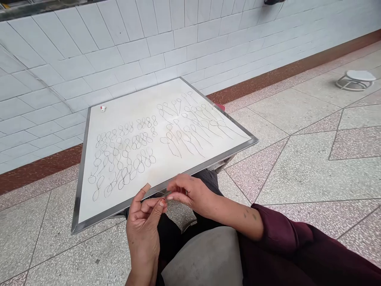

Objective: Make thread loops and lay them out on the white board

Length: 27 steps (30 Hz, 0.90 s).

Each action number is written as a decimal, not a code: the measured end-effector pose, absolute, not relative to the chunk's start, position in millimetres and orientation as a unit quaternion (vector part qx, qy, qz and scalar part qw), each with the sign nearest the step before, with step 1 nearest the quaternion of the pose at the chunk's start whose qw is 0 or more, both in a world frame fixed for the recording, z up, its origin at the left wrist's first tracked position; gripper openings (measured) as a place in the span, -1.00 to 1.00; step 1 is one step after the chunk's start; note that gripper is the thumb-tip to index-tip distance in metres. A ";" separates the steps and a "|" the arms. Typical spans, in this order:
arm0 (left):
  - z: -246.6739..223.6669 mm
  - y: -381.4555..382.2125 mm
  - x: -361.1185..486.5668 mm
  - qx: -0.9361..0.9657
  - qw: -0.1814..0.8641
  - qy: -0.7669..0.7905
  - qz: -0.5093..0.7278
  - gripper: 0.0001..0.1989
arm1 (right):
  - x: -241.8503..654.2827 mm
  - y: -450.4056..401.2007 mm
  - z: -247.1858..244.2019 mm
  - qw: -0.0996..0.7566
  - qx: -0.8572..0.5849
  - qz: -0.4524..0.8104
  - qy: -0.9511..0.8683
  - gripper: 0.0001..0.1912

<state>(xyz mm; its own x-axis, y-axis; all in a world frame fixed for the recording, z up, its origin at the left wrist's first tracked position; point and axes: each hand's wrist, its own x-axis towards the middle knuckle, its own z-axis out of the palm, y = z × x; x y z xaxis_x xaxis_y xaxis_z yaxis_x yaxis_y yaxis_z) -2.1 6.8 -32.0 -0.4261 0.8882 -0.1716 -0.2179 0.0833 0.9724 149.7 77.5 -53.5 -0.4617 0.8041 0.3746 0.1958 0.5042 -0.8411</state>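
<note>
A thin wire (157, 192) runs between my two hands, just in front of the table's near edge. My left hand (145, 218) pinches it between thumb and fingers, with a tan bandage on the raised index fingertip. From the right, my right hand (188, 191) also closes on the wire with thumb and fingertips. The wire's exact shape is hard to make out. On the white table (131, 111) lie rows of wire figure-eights (125, 174) at left. Wire loops with long loose ends (193, 137) spread over the right side.
A small white-and-red object (102, 109) sits at the table's far left corner. The metal rim (166, 184) borders the tabletop. Behind it stands a white tiled wall (133, 51). A low white stool (355, 79) stands on the floor at far right.
</note>
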 end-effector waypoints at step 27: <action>-58.0 20.3 -3.9 0.204 0.420 0.559 0.685 -0.45 | 133.8 60.3 -97.3 0.371 -0.274 0.200 -0.865 -0.86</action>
<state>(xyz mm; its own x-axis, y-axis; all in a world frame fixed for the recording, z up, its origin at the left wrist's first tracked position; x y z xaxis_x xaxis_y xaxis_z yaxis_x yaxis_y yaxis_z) -3.9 20.3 -58.0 -0.5642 0.8038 -0.1889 -0.3467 -0.0230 0.9377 133.8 60.3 -97.3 -0.5752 0.6224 0.5308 0.3253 0.7695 -0.5496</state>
